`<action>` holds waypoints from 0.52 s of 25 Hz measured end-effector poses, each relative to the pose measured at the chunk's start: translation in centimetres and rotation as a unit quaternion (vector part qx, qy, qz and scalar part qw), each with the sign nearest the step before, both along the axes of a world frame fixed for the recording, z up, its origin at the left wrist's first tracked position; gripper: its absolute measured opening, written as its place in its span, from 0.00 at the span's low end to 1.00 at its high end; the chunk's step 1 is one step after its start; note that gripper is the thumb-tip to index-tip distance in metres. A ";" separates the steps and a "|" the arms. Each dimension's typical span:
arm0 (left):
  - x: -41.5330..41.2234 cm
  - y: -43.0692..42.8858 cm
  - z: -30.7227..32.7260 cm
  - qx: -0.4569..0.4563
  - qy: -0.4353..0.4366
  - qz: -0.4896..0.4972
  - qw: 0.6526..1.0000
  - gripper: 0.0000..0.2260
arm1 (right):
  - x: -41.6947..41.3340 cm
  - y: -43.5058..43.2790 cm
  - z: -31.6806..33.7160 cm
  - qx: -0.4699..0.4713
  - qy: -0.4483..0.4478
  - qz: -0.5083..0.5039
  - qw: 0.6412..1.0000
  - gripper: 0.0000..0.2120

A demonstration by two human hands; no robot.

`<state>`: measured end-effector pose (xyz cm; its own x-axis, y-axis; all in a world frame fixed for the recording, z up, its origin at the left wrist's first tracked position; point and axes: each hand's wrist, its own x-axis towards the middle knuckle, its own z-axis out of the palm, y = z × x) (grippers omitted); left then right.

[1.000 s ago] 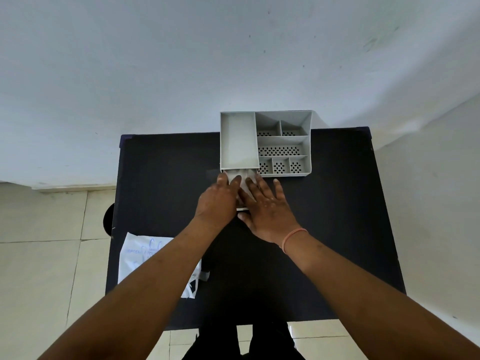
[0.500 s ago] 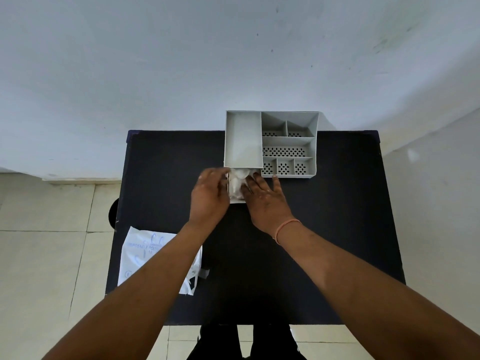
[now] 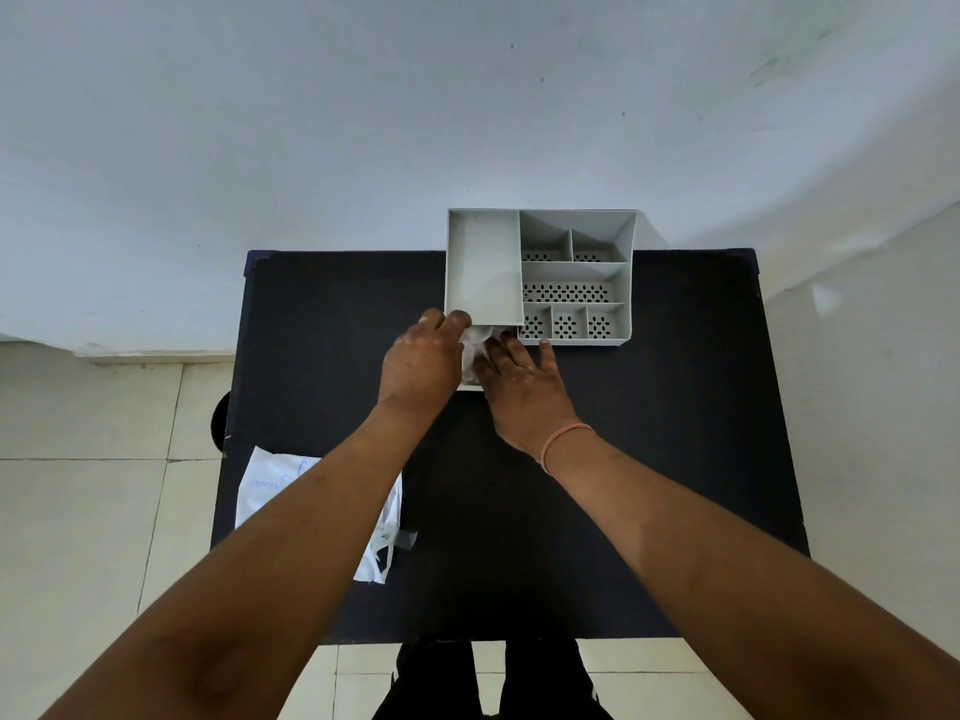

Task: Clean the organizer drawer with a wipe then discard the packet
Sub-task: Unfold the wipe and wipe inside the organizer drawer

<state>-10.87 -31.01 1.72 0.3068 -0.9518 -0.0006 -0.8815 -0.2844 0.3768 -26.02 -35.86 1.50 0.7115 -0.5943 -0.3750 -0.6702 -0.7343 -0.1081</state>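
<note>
Two hands meet just above the middle of the frame, at the near edge of the grey organizer (image 3: 540, 275); our left hand (image 3: 422, 363) curls its fingers over the near left corner of the organizer's long plain compartment, its fingertips touching the rim; our right hand (image 3: 522, 379), with a pink band (image 3: 563, 443) at the wrist, lies flat with its fingers spread and pressed onto a crumpled white wipe (image 3: 475, 348); the wipe sits between the two hands, in a small white drawer (image 3: 470, 386) pulled out below that compartment, of which only a strip of edge shows; we cannot tell how much of the drawer lies under the hands; the organizer stands at the far edge of a black table (image 3: 649, 459), against a pale wall (image 3: 363, 122), its right half split into small compartments with perforated floors; at lower left of the frame a torn white packet (image 3: 270, 485) with blue print lies on the table's left edge, partly hidden by our left forearm, well apart from the organizer.
</note>
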 end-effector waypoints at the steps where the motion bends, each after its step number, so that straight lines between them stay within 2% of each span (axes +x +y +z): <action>1: 0.0 -0.2 -0.1 -0.006 -0.004 0.001 1.000 0.12 | 0.1 0.0 0.0 0.000 -0.004 -0.002 1.000 0.29; 5: 0.3 0.4 0.1 -0.071 0.032 0.032 0.996 0.06 | -0.7 0.3 0.0 -0.010 -0.096 -0.034 0.995 0.24; 7: 0.5 1.6 -0.1 -0.079 0.030 0.022 0.996 0.07 | -1.5 0.4 0.2 -0.045 -0.140 -0.065 0.987 0.20; 8: 0.6 2.2 -0.2 -0.048 0.028 0.008 0.998 0.12 | -1.9 0.4 0.3 -0.057 -0.139 -0.081 0.985 0.20; 11: 0.6 2.8 -0.4 0.136 0.010 -0.037 0.990 0.35 | -2.2 0.4 0.6 -0.064 -0.083 -0.109 0.988 0.22; 13: 0.7 2.2 -0.4 0.206 0.001 -0.051 0.977 0.42 | -2.2 0.0 0.5 -0.058 -0.065 -0.125 0.988 0.20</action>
<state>-10.15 -28.82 1.36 0.2098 -0.8966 -0.3900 -0.9125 -0.3228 0.2512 -28.18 -35.83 1.97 0.5740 -0.7916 -0.2093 -0.8187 -0.5593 -0.1298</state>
